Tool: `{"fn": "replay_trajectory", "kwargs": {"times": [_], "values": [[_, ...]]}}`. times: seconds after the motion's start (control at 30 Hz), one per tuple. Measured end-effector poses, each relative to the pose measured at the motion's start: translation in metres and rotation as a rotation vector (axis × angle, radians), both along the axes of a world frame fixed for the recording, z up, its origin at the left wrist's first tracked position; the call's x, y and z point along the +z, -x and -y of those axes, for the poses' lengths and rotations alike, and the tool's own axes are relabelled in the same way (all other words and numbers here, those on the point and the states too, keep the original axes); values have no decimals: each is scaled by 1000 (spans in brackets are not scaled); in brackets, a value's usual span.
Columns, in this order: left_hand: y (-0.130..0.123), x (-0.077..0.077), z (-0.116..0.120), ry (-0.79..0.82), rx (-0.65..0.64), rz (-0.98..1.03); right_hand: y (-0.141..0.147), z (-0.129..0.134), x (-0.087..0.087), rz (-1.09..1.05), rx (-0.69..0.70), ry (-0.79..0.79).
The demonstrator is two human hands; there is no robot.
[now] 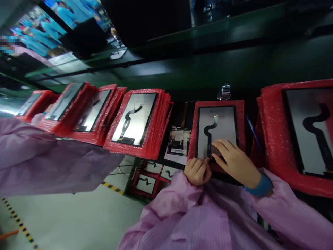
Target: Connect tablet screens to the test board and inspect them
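Observation:
A display panel point(223, 121) with a black curved ribbon cable point(209, 133) lies face down on a red bubble-wrap sheet point(240, 118) in front of me. At the panel's lower edge, my left hand point(198, 171) is closed, its thumb and finger pinched at the cable's lower end; anything between them is too small to name. My right hand point(232, 160) reaches over the panel's lower right part, thumb and fingers apart, fingertips beside the cable. A blue band circles the right wrist.
Stacks of red-wrapped panels stand left point(135, 118) and right point(275, 139). A metal tally counter point(225, 92) sits behind, a blue pen point(253, 132) at right. A circuit board point(179, 142) lies left. A co-worker's purple sleeve point(52, 163) reaches in from the left.

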State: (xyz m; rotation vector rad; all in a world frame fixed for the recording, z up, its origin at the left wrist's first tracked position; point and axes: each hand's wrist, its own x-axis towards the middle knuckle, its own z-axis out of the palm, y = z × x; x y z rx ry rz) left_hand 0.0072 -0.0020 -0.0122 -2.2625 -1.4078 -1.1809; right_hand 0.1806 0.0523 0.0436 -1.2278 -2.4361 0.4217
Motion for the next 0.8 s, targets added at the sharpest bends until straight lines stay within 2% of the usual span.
{"fn": "replay_trajectory", "kwargs": {"times": [0.1,0.27,0.5,0.8], "values": [[0,0,0,-27,-4,5,-7,1,-2,29,147,-66],[1,1,-1,-14,-13,-3,-14,-5,-8,49,211,-15],[2,2,0,17,-17,-20,-18,-3,-11,63,250,-10],[2,0,0,53,-42,16,-16,3,-13,95,261,-110]]}}
